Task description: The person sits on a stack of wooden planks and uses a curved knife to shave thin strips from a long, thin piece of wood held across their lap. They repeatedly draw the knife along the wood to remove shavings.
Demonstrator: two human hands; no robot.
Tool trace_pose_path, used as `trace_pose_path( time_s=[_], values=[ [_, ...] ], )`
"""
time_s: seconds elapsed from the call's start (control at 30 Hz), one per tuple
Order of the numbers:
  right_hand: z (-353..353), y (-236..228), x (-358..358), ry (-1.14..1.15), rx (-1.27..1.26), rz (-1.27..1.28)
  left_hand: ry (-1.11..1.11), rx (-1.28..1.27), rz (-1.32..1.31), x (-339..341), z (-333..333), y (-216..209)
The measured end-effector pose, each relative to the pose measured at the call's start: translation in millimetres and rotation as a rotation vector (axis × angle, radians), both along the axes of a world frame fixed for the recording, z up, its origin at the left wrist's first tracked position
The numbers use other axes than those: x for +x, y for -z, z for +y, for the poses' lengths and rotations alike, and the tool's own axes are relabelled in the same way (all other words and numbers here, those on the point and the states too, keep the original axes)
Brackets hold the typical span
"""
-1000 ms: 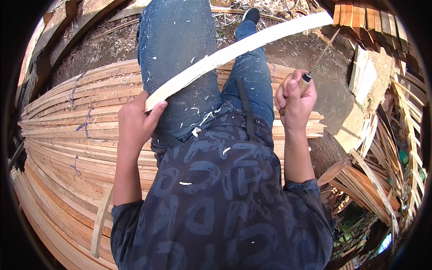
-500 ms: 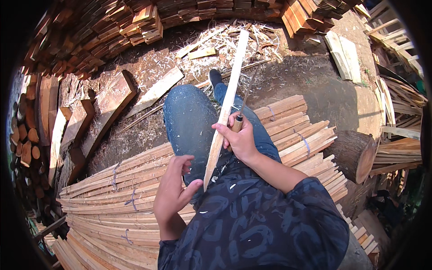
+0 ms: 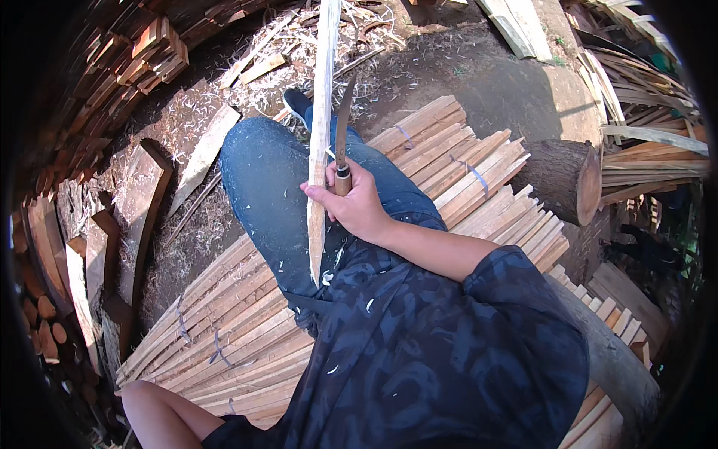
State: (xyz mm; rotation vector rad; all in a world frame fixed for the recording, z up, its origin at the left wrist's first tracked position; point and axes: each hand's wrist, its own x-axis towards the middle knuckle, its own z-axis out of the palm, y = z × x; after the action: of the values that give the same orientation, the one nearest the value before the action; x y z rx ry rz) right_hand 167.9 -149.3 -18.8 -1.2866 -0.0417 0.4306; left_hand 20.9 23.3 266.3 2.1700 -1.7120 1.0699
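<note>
My right hand (image 3: pixel 357 203) is closed around a knife (image 3: pixel 342 138) with a pale wooden handle and a narrow blade that points away from me. The same hand also grips a long pale wooden stake (image 3: pixel 319 135). Its tapered, pointed end hangs over my lap, while the far end runs past the upper rim of the picture. A thin curl of wood stands off the stake beside the blade. My bent left arm (image 3: pixel 161 411) shows at the lower left; the left hand is outside the picture.
Bundles of thin wooden strips (image 3: pixel 247 303) tied with string lie around and beneath my legs. A cut log (image 3: pixel 561 176) lies on the right. Thick planks (image 3: pixel 138 194) lean at the left, and shavings (image 3: pixel 359 45) cover the ground ahead. Stacked timber (image 3: pixel 142 67) rises at the upper left.
My left hand, open near the stake's pointed end before, has gone down and left out of view. The view has shifted, and the stake now stands more upright in it. My right hand keeps its hold.
</note>
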Motion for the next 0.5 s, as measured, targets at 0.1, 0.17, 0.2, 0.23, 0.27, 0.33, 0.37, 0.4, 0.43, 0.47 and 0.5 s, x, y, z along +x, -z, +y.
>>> trace_pose_path(
  time_s=[0.1, 0.17, 0.2, 0.23, 0.27, 0.33, 0.37, 0.4, 0.43, 0.47, 0.5],
  values=[
    [1.3, -2.3, 3.3, -0.005, 0.040, 0.074, 0.023, 0.014, -0.002, 1.6, 2.7, -2.0],
    [1.5, -1.5, 1.4, -0.003, 0.040, 0.071, 0.023, 0.021, -0.012, -0.6, 2.7, -4.1],
    [3.2, -1.6, 1.7, -0.005, 0.043, 0.066, 0.019, 0.027, -0.016, -1.9, 2.5, -6.7],
    [3.1, -2.8, 1.9, -0.020, 0.027, 0.068, 0.019, 0.029, -0.020, -3.5, 2.5, -7.8],
    [3.9, -6.1, 3.1, -0.038, 0.011, 0.069, 0.017, 0.030, -0.025, -5.1, 3.1, -9.9],
    [5.5, -8.7, 1.2, -0.065, -0.001, 0.079, 0.007, 0.032, -0.039, -9.1, 3.5, -14.0],
    [8.1, -8.9, 1.2, -0.075, -0.001, 0.079, 0.001, 0.043, -0.041, -10.8, 2.9, -18.5],
    [11.2, -8.6, 1.7, -0.088, 0.002, 0.080, -0.012, 0.057, -0.045, -12.8, 1.0, -22.5],
    [12.8, -7.8, 1.0, -0.083, -0.006, 0.078, -0.006, 0.055, -0.056, -16.6, 4.3, -24.3],
    [15.0, -5.9, -1.0, -0.051, 0.032, 0.094, -0.004, 0.049, -0.061, -20.0, 8.3, -26.6],
    [10.7, -3.3, 1.0, -0.093, -0.036, 0.041, -0.004, 0.047, -0.072, -24.1, 11.0, -26.7]
  ],
)
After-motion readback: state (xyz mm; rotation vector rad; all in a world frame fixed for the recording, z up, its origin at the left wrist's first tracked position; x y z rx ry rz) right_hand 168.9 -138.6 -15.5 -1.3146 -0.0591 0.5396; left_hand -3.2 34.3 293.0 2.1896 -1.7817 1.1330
